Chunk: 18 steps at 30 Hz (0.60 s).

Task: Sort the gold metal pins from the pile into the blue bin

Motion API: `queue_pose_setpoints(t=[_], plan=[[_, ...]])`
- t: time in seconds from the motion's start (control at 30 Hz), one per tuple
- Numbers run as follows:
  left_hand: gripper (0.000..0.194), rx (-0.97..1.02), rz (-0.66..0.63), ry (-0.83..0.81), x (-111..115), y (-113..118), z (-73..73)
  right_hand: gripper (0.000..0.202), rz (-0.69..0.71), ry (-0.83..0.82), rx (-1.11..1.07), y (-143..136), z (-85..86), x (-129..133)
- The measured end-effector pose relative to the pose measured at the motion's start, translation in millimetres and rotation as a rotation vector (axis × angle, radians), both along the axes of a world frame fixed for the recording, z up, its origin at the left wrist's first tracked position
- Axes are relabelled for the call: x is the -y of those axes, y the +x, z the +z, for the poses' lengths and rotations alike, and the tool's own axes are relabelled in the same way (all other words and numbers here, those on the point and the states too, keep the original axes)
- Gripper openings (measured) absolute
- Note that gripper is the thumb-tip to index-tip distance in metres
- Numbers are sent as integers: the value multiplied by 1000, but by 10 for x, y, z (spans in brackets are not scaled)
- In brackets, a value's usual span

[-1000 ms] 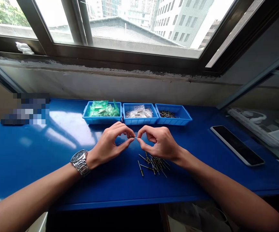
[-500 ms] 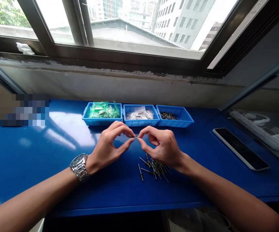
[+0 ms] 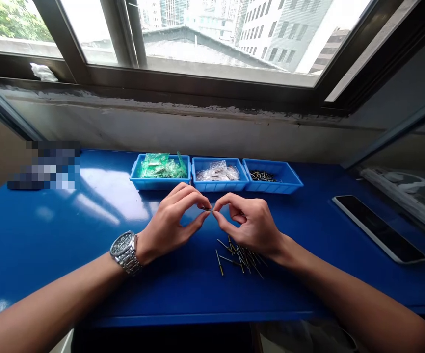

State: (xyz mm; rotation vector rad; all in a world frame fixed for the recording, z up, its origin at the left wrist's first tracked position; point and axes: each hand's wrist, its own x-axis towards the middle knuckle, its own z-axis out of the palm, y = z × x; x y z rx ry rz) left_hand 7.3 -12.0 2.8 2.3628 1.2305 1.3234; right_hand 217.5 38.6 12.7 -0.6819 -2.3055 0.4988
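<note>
My left hand (image 3: 175, 220), with a metal watch (image 3: 126, 250) on its wrist, pinches one end of a thin rivet-like pin (image 3: 207, 209). Thumb and fingertip of my right hand (image 3: 251, 223) pinch the other end, and the fingertips of both hands nearly meet. The pin lies roughly level above the blue table (image 3: 175, 294). Just below my right hand, a loose pile of similar pins (image 3: 244, 257) with brass-coloured parts lies on the table, partly hidden by that hand. One pin (image 3: 219, 263) lies at the pile's left edge.
Three blue bins stand along the back: one with green packets (image 3: 161, 166), one with clear packets (image 3: 218, 171), one with dark pins (image 3: 264, 175). A phone (image 3: 380, 229) lies at the right. A blurred patch (image 3: 50, 169) covers something at the back left. A window is behind.
The whole view has shifted slightly, so that bins, pile and hands appear a little further right. Both hands keep their pinch on the pin.
</note>
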Motion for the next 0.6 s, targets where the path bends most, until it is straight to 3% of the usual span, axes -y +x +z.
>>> queue_pose_setpoints(t=[0.23,0.4,0.6], plan=[[6,-331,32,186,20,-2,-21,6,3,97,-61,-11,30,81],[6,-275,71,190,17,19,-24,6,-4,131,-70,-8,38,69],[4,-133,95,122,1,3,-31,7,-21,21,77,24,-15,-45]])
